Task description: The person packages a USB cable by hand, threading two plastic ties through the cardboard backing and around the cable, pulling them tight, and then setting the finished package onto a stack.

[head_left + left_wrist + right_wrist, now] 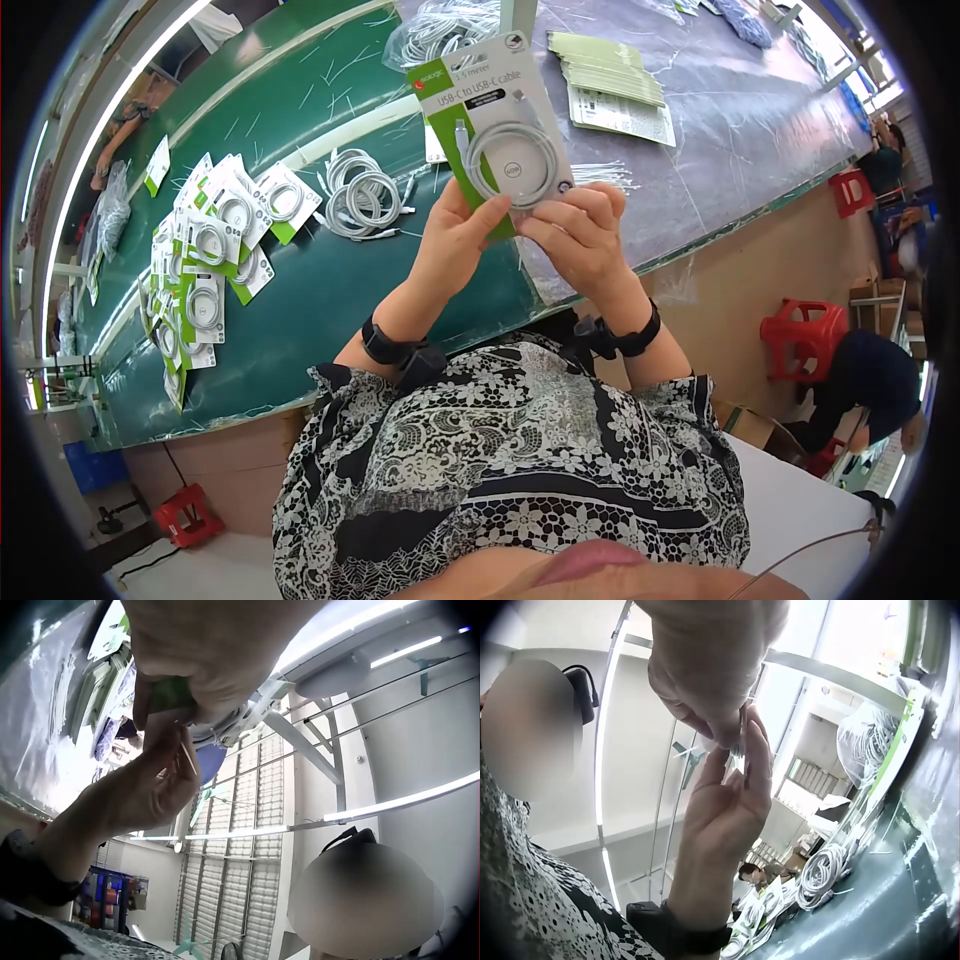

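Observation:
A USB-C cable package (517, 172), a green and white card with a coiled white cable under clear plastic, is held up over the table's near edge. My left hand (452, 238) grips its lower left edge, thumb on the front. At the lower right corner my right hand (580, 238) pinches it, fingers curled. Seen from the left wrist, the right hand (154, 791) meets the package beneath the left one. In the right wrist view the card stands nearly edge-on between the left hand (724, 817) and the right hand (716, 667).
Left on the green table (330, 340) lies a pile of packaged cables (205, 240). Loose coiled cables (365, 197) sit beside it. Behind the package are a bag of cables (445, 35) and a stack of cards (610, 85). A red stool (805, 335) stands at right.

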`<state>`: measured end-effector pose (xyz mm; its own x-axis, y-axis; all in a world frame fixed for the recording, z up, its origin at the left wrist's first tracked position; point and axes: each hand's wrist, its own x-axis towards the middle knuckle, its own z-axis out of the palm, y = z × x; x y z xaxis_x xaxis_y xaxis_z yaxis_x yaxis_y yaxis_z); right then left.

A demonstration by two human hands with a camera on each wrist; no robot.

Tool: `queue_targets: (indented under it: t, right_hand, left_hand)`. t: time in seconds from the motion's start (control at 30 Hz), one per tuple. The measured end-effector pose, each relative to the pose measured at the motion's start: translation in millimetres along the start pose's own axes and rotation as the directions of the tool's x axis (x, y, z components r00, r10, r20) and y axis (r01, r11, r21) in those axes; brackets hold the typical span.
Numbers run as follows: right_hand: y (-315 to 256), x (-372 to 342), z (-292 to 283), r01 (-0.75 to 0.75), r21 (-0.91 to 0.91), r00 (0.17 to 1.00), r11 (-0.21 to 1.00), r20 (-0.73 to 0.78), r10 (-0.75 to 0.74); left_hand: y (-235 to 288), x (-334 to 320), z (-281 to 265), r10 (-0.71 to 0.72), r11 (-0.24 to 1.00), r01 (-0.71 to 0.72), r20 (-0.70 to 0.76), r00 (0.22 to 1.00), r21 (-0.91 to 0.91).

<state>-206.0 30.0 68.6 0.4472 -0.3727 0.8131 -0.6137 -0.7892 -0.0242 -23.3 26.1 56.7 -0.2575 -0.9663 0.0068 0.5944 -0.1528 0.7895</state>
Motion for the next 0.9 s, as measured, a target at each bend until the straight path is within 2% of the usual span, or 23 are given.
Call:
queue_targets:
  t: [0.07,0.1,0.13,0.17,0.2,0.23,0.27,0.3,0.33,0.43,0.47,0.57,0.73,0.77,0.8,0.83,0.87,0.9]
  right_hand:
    - [3,1,3,0.021,0.017,1.0,1.0,0.004,-0.021]
    - [3,1,3,0.006,0.024,1.0,1.0,0.001,-0.006]
    - [4,1,5,-0.008,0.031,1.0,0.999,-0.004,0.008]
    - [4,1,7,-0.022,0.037,1.0,0.999,-0.009,0.022]
    - [2,-4,12,-0.017,0.034,1.0,0.999,-0.012,0.017]
    - [-2,-12,22,-0.275,0.353,0.956,0.895,-0.002,0.294]
    - [-6,-21,32,-0.467,0.619,0.842,0.631,0.095,0.531]
    - [-7,-26,37,-0.562,0.787,0.679,0.255,0.263,0.685]
    - [-5,-26,39,-0.56,0.786,0.682,0.263,0.257,0.684]
    - [0,-26,44,-0.455,0.545,0.86,0.704,0.062,0.507]
    - [2,-26,45,-0.452,0.544,0.861,0.707,0.06,0.505]
    - [4,-31,50,-0.408,0.41,0.897,0.816,0.012,0.443]
    - [1,-40,50,-0.402,0.357,0.913,0.843,0.081,0.401]
    - [-8,-32,37,-0.437,0.83,0.805,0.348,0.187,0.563]
    - [-18,-21,24,-0.243,0.922,0.702,-0.302,0.382,0.601]
    - [-24,-17,16,0.09,0.592,0.651,-0.801,0.574,0.497]
    - [-25,-19,15,0.087,0.594,0.651,-0.8,0.574,0.497]
    - [-26,-24,14,-0.084,0.757,0.725,-0.648,0.493,0.481]
  left_hand:
    - [1,-2,1,0.001,1.0,-0.001,0.002,1.0,0.02]
    - [1,-3,-1,0.114,0.967,-0.119,0.033,0.993,0.227]
    - [2,-4,-4,0.219,0.877,-0.234,0.085,0.972,0.42]
    - [3,-4,-5,0.307,0.736,-0.339,0.158,0.939,0.587]
    - [6,-3,-3,0.312,0.733,-0.345,0.161,0.936,0.585]
    - [9,-1,0,0.433,0.57,-0.491,0.267,0.861,0.659]
    - [12,1,4,0.523,0.377,-0.61,0.384,0.761,0.697]
    - [14,2,7,0.578,0.165,-0.696,0.503,0.643,0.699]
    - [15,3,8,0.581,0.163,-0.701,0.507,0.637,0.694]
    - [20,2,7,0.564,0.14,-0.681,0.507,0.651,0.719]
    - [21,3,7,0.566,0.138,-0.683,0.508,0.649,0.717]
    - [23,4,7,0.566,0.135,-0.685,0.512,0.646,0.715]
    - [20,6,8,0.6,0.158,-0.711,0.506,0.62,0.685]
    - [23,5,11,0.614,0.15,-0.728,0.515,0.599,0.669]
    - [25,4,15,0.627,0.141,-0.746,0.524,0.576,0.651]
    - [26,4,17,0.64,0.133,-0.763,0.533,0.554,0.633]
    - [26,4,18,0.642,0.135,-0.764,0.532,0.553,0.631]
    - [25,4,19,0.643,0.127,-0.775,0.544,0.539,0.619]
